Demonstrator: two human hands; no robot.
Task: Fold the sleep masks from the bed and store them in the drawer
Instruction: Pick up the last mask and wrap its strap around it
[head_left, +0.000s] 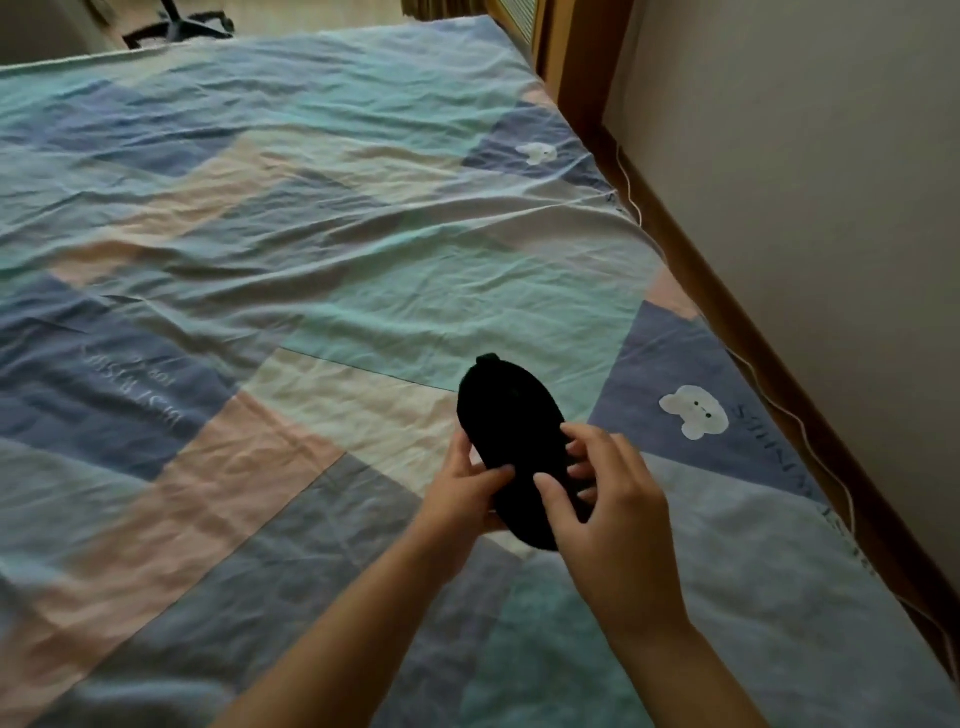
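A black sleep mask (506, 415) is held up over the bed (260, 234), its long axis running away from me. My left hand (467, 491) grips its near left edge, thumb on top. My right hand (605, 499) holds the near right side, fingers curled over the fabric and covering its lower end. A small loop or strap end shows at the mask's far tip. No drawer is in view.
The bed carries a wrinkled patchwork sheet in blue, teal and pink with white bear prints (693, 410). A wooden bed frame edge (779, 374) and a white cable (810, 431) run along the wall on the right. A chair base (176, 26) stands beyond the bed.
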